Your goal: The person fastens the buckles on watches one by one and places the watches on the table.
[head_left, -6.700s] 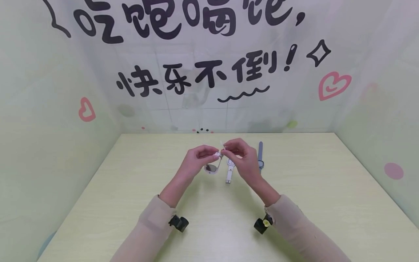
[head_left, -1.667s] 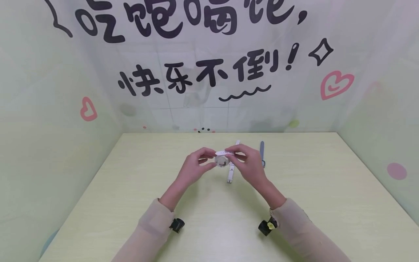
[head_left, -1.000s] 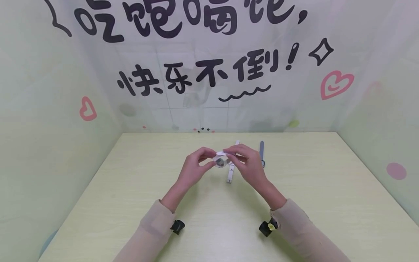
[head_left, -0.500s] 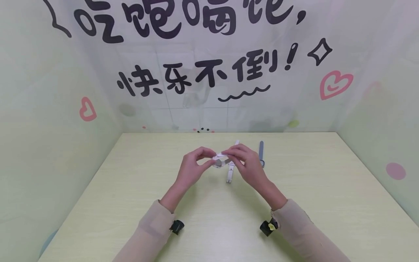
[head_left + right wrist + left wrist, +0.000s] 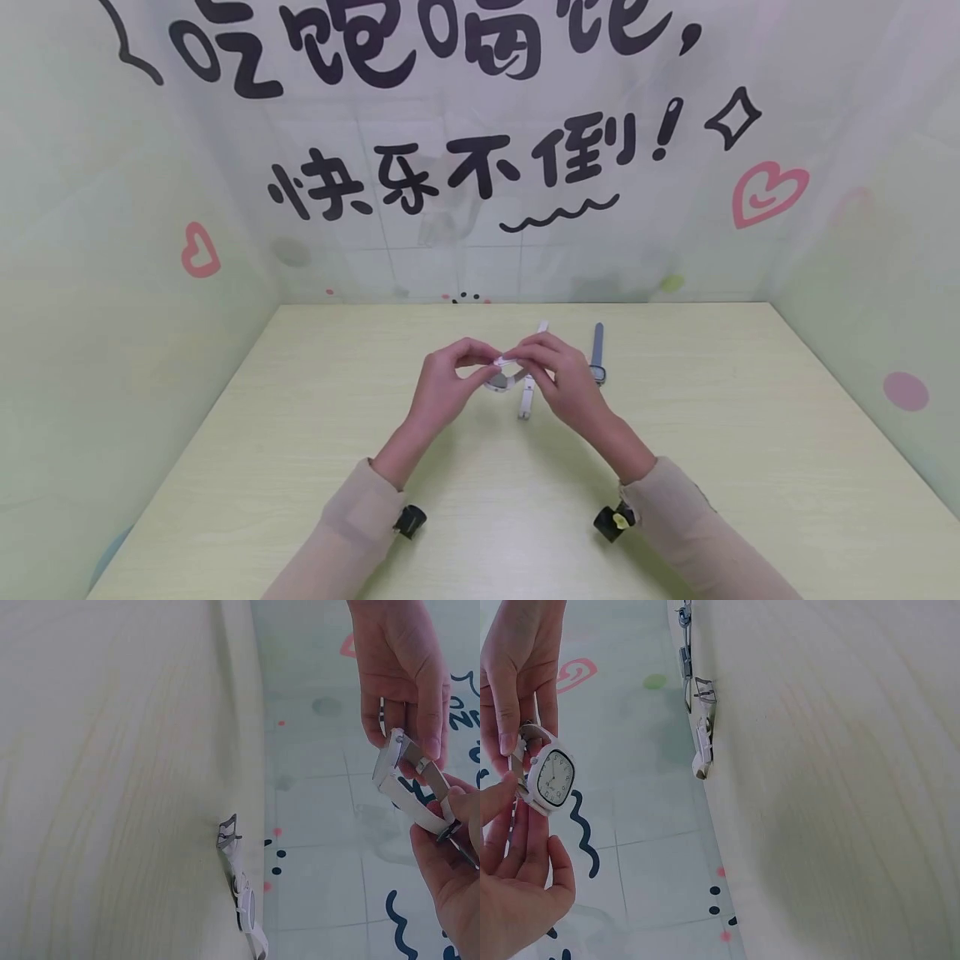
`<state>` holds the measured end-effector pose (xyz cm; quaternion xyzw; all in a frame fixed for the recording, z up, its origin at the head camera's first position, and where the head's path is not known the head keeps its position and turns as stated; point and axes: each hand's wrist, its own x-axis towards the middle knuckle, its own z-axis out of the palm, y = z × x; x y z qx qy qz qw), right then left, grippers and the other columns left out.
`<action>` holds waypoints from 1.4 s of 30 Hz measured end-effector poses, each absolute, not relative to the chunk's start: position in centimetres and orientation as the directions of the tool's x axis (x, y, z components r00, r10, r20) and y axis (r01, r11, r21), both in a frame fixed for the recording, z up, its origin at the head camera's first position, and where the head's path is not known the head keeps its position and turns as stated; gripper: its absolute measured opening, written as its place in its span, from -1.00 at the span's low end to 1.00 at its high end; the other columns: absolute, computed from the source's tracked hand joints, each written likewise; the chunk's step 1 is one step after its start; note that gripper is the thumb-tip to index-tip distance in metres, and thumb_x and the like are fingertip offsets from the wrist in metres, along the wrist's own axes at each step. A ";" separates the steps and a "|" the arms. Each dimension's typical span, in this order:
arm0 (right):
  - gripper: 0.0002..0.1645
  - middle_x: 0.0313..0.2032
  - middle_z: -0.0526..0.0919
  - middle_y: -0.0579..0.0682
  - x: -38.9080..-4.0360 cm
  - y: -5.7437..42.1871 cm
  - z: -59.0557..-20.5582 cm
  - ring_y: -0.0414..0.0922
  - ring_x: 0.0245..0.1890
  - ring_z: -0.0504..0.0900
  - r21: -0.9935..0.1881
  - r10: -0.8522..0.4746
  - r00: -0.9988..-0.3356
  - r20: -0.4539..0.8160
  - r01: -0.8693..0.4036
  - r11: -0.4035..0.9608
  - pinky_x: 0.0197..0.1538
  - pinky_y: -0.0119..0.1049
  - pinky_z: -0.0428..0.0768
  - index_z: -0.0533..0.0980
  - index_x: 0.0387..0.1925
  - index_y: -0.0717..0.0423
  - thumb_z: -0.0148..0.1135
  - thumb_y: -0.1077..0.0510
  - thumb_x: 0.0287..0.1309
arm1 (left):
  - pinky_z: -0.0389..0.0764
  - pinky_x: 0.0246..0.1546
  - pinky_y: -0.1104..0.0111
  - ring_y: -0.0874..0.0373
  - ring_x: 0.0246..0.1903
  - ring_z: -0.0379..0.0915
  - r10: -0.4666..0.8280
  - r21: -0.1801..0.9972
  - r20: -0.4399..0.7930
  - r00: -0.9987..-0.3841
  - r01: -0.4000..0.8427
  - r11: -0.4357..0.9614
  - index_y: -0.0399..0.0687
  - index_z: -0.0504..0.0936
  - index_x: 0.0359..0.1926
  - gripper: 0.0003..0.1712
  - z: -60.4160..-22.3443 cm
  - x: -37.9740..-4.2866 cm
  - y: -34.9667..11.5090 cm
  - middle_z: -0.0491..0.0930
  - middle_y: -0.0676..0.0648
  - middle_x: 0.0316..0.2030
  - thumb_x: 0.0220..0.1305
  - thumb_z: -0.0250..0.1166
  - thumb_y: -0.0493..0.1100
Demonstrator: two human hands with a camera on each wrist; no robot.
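White watch [image 5: 553, 780] looped in the air above the table [image 5: 750, 467]

The left hand [image 5: 447, 377] is nearly closed, thumb and fingers pinching the white watch by its strap. The right hand [image 5: 562, 375] is bent just as tightly, with strap between its thumb and fingers near the buckle [image 5: 448, 829]. The strap curves into a loop; whether it is fastened cannot be told. The pale dial, dark-rimmed, shows in the left wrist view.

On the table, 2 more watches lie near the right hand: a 2nd white one [image 5: 526, 400], partly hidden by that hand, and a blue-grey one [image 5: 597, 346] farther right. Beige sleeves [image 5: 352, 517] end at the wrists. Behind stands a pale backdrop [image 5: 412, 271] with black lettering and 2 pink hearts.
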<state>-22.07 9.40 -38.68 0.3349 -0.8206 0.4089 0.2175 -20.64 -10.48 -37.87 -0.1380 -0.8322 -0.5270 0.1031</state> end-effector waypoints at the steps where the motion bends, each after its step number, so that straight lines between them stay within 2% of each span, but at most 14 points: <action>1: -0.80 -0.16 0.69 0.02 -22.1 9.4 -38.7 -0.10 -0.16 0.68 -0.525 -0.373 -0.680 0.632 -0.729 0.439 -0.10 -0.27 0.74 0.71 -0.12 0.13 0.26 0.33 0.26 | 0.62 0.18 0.07 0.06 -0.07 0.71 0.121 0.844 0.324 -0.938 0.345 0.410 -0.10 0.70 -0.12 -0.79 -37.9 -20.6 -10.4 0.77 -0.08 -0.17 0.22 0.43 -0.19; 6: -0.80 -0.17 0.69 0.02 -22.1 9.2 -38.6 -0.10 -0.18 0.68 -0.521 -0.372 -0.667 0.645 -0.740 0.425 -0.11 -0.28 0.74 0.71 -0.13 0.15 0.27 0.34 0.25 | 0.63 0.16 0.05 0.04 -0.08 0.71 0.111 0.855 0.326 -0.939 0.343 0.389 -0.12 0.70 -0.12 -0.80 -37.8 -20.6 -10.4 0.76 -0.10 -0.17 0.22 0.42 -0.21; 11: -0.79 -0.16 0.69 0.04 -22.1 9.1 -38.5 -0.09 -0.17 0.69 -0.527 -0.370 -0.664 0.649 -0.744 0.410 -0.09 -0.30 0.75 0.70 -0.12 0.16 0.27 0.35 0.25 | 0.67 0.11 0.15 0.04 -0.09 0.71 0.124 0.867 0.319 -0.940 0.342 0.362 -0.15 0.70 -0.11 -0.80 -37.8 -20.7 -10.4 0.75 -0.12 -0.15 0.24 0.40 -0.22; 18: -0.82 -0.15 0.72 0.08 -21.8 8.7 -38.2 -0.04 -0.10 0.72 -0.656 -0.360 -0.760 0.541 -0.649 0.386 -0.03 -0.21 0.74 0.59 -0.08 0.21 0.24 0.25 0.31 | 0.71 0.03 0.29 0.03 -0.10 0.71 0.140 0.872 0.352 -0.926 0.378 0.312 -0.18 0.71 -0.13 -0.80 -37.8 -20.9 -10.1 0.75 -0.14 -0.16 0.22 0.41 -0.25; 24: -0.78 -0.16 0.72 0.07 -21.9 8.5 -38.4 -0.06 -0.10 0.71 -0.682 -0.332 -0.783 0.525 -0.621 0.386 -0.02 -0.22 0.74 0.56 -0.06 0.20 0.29 0.23 0.27 | 0.72 -0.07 0.42 0.01 -0.08 0.70 0.126 0.885 0.335 -0.934 0.357 0.298 -0.18 0.72 -0.13 -0.79 -37.4 -20.8 -10.0 0.75 -0.16 -0.16 0.20 0.42 -0.28; 28: -0.67 -0.10 0.71 0.08 -21.8 8.7 -38.3 -0.03 -0.03 0.71 -0.665 -0.320 -0.768 0.555 -0.641 0.384 0.04 -0.20 0.72 0.57 0.00 0.21 0.36 0.26 0.20 | 0.72 -0.05 0.36 0.02 -0.07 0.69 0.096 0.910 0.296 -0.950 0.311 0.276 -0.17 0.72 -0.13 -0.80 -37.2 -20.9 -10.2 0.75 -0.15 -0.15 0.21 0.42 -0.25; 33: -0.52 0.01 0.69 0.12 -21.8 9.1 -38.5 0.01 0.06 0.68 -0.595 -0.338 -0.695 0.634 -0.718 0.362 0.09 -0.17 0.69 0.55 0.10 0.23 0.42 0.31 0.11 | 0.71 0.02 0.30 0.05 -0.08 0.68 0.064 0.924 0.261 -0.963 0.269 0.273 -0.12 0.72 -0.09 -0.77 -36.9 -21.0 -10.6 0.74 -0.13 -0.13 0.24 0.41 -0.17; 38: -0.32 0.15 0.64 0.12 -21.7 9.3 -38.6 0.02 0.20 0.60 -0.510 -0.376 -0.630 0.680 -0.774 0.375 0.24 -0.09 0.60 0.51 0.21 0.21 0.51 0.25 0.02 | 0.73 -0.06 0.36 0.02 -0.15 0.71 0.050 0.963 0.194 -0.980 0.200 0.182 -0.19 0.70 -0.06 -0.76 -36.7 -21.2 -10.9 0.74 -0.21 -0.12 0.27 0.39 -0.20; 42: -0.16 0.26 0.57 0.11 -21.7 9.4 -38.6 0.02 0.31 0.51 -0.496 -0.418 -0.616 0.668 -0.787 0.367 0.36 -0.03 0.49 0.44 0.30 0.19 0.57 0.19 -0.05 | 0.74 -0.11 0.39 0.19 -0.25 0.72 0.030 0.987 0.122 -0.992 0.124 0.101 -0.23 0.68 -0.04 -0.75 -36.5 -21.3 -11.1 0.74 -0.24 -0.13 0.28 0.37 -0.23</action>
